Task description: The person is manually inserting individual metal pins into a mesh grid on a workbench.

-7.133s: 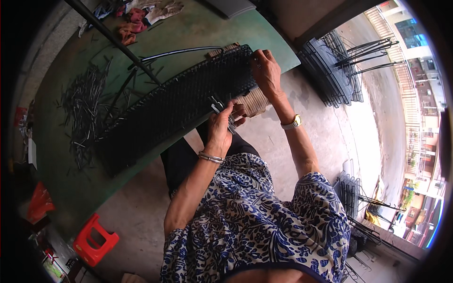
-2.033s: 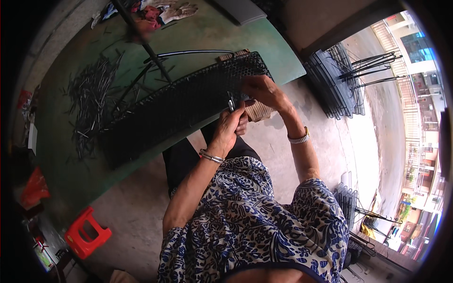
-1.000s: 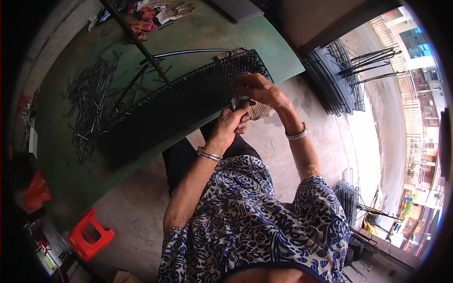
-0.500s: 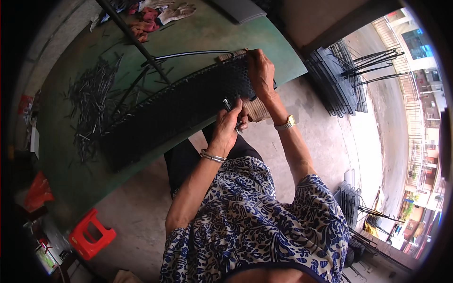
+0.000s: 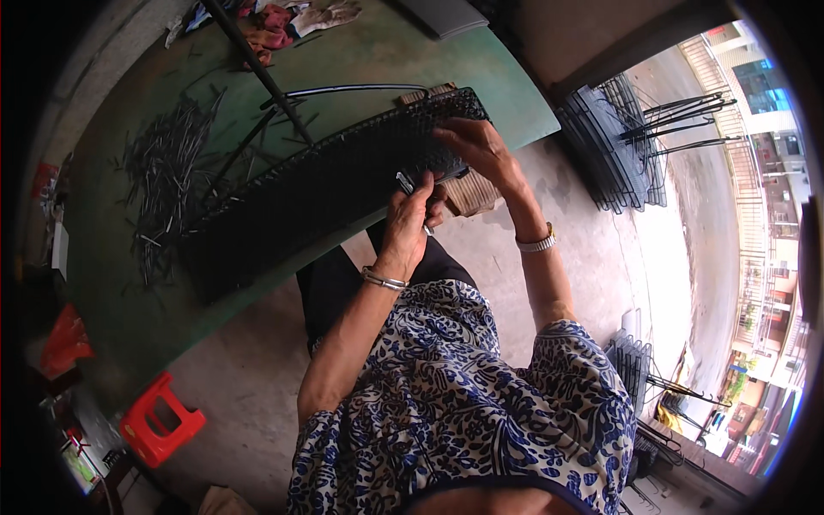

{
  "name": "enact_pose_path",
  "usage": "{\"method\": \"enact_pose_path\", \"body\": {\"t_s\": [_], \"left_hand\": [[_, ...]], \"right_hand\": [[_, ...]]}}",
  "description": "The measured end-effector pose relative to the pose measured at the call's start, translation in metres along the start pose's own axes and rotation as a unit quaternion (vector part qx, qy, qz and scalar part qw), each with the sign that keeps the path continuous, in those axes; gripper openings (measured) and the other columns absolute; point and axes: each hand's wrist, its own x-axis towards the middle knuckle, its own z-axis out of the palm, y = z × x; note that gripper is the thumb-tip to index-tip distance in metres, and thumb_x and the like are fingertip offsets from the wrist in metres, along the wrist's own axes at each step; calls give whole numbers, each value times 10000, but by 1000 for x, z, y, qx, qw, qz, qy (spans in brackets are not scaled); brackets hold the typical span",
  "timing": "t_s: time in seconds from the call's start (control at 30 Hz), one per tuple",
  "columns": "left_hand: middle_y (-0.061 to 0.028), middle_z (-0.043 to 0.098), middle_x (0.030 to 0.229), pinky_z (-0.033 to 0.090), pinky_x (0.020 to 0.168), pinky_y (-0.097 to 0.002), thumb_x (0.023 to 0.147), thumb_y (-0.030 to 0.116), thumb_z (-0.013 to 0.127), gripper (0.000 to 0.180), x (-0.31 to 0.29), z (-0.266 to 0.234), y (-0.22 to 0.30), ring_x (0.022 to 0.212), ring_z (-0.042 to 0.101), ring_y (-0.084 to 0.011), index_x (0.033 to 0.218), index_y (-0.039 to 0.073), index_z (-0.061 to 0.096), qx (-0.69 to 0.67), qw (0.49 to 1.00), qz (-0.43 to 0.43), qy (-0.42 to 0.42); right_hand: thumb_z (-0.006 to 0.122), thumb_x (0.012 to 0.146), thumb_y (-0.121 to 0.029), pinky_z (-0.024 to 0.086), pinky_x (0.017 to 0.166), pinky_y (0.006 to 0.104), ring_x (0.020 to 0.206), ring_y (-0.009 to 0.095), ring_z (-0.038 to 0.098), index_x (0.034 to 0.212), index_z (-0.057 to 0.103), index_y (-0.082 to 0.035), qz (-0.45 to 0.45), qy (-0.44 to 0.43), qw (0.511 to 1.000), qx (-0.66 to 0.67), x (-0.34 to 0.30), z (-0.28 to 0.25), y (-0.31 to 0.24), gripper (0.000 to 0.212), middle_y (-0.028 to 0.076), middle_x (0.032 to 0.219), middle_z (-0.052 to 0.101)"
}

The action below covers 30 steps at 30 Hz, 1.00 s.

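Note:
A long black mesh panel (image 5: pixel 335 184) with a wire-bound rim lies slantwise across the green table (image 5: pixel 506 81), its right end over ribbed tan cardboard (image 5: pixel 470 194). My left hand (image 5: pixel 409 221) is closed round a slim silver metal tool (image 5: pixel 404 181), held at the panel's near edge. The tool's lower end shows below the fingers; its kind is hidden by the hand. Near the right end of the panel, my right hand (image 5: pixel 483 153) has its fingers bent and drawn together against the mesh. What they pinch, if anything, cannot be made out.
Thin black strips (image 5: pixel 172 163) are heaped on the table's left side. A dark metal bar (image 5: pixel 257 73) slants over the table, joined to a curved rod (image 5: pixel 352 87). Gloves (image 5: pixel 322 17) lie at the far edge. A red stool (image 5: pixel 163 419) and stacked black wire racks (image 5: pixel 605 146) stand nearby.
My right hand has left the panel's far right corner and come nearer and slightly left, onto the mesh. My left hand, with the silver tool, has shifted only slightly left.

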Motion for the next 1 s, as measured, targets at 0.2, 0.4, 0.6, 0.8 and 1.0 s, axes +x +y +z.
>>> {"method": "enact_pose_path", "body": {"t_s": [0.2, 0.4, 0.6, 0.8, 1.0], "left_hand": [[30, 529, 677, 264, 459, -204, 909, 266, 657, 203, 1, 0, -7, 544, 394, -44, 919, 65, 638, 7, 1000, 7, 9], [-20, 616, 739, 308, 479, -208, 925, 203, 621, 199, 3, -2, -11, 564, 404, -49, 976, 12, 647, -21, 1000, 1, 20], [-82, 668, 899, 356, 539, -202, 946, 186, 595, 214, 4, 2, -8, 621, 411, -56, 1074, 19, 635, -24, 998, -61, -17], [-37, 660, 842, 353, 515, -212, 946, 209, 600, 234, 3, 5, -1, 623, 414, -56, 1065, 14, 653, -45, 997, -54, -14], [-40, 659, 853, 347, 524, -206, 945, 211, 600, 228, 6, 1, -5, 642, 416, -54, 1021, 1, 646, -39, 999, -35, -10]], "right_hand": [[631, 879, -174, 486, 710, 278, 813, 120, 602, 997, 637, 7, 32, -45, 997, 60, -21, -2, -14, 216, 61, 887, 657], [601, 888, -137, 496, 621, 326, 656, 204, 630, 959, 596, 0, -3, 265, 951, -156, 5, -1, 12, 154, 118, 785, 662], [573, 895, -103, 491, 603, 373, 661, 317, 637, 979, 564, -27, -89, 351, 917, -167, 26, 10, 37, 113, 172, 769, 641], [583, 875, -140, 486, 648, 410, 763, 356, 602, 973, 583, -89, -53, 315, 917, -238, 28, 19, 30, 110, 152, 868, 593], [580, 866, -230, 477, 665, 452, 801, 362, 588, 987, 614, -148, -6, 273, 913, -305, 27, 11, 25, 149, 168, 945, 529]]}}
